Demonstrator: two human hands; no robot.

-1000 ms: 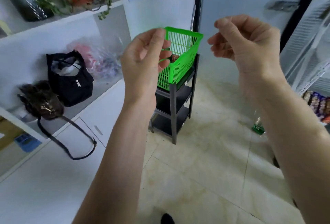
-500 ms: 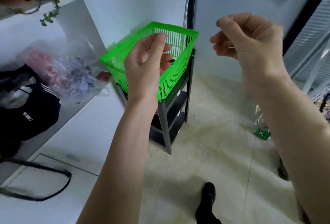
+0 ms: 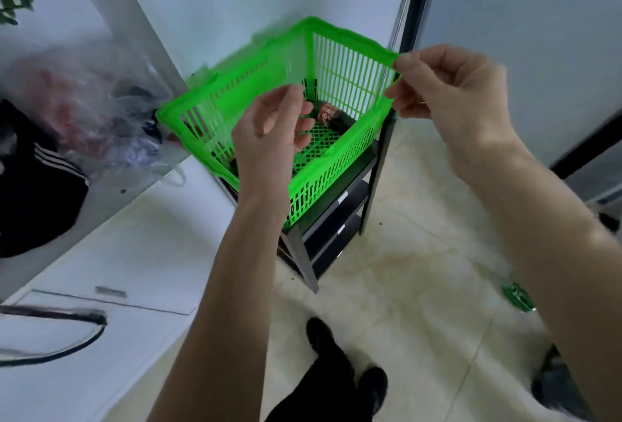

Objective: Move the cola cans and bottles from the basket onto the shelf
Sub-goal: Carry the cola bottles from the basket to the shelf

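A bright green plastic basket stands on top of a low dark metal shelf rack. Inside it lies a dark cola bottle with a red label; another dark item shows through the near-left wall, too hidden to identify. My left hand hovers in front of the basket's near side, fingers loosely curled and holding nothing. My right hand is raised by the basket's far right corner, thumb tip overlapping the rim, nothing in it.
A white cabinet on the left carries a black bag and a clear plastic bag of goods. A green bottle lies on the tiled floor at right. A pale fridge door rises behind. My shoes are below.
The view has closed in on the basket and tilted down into it, so its contents now show. Both hands stay raised and empty; the right hand now overlaps the basket's far corner.
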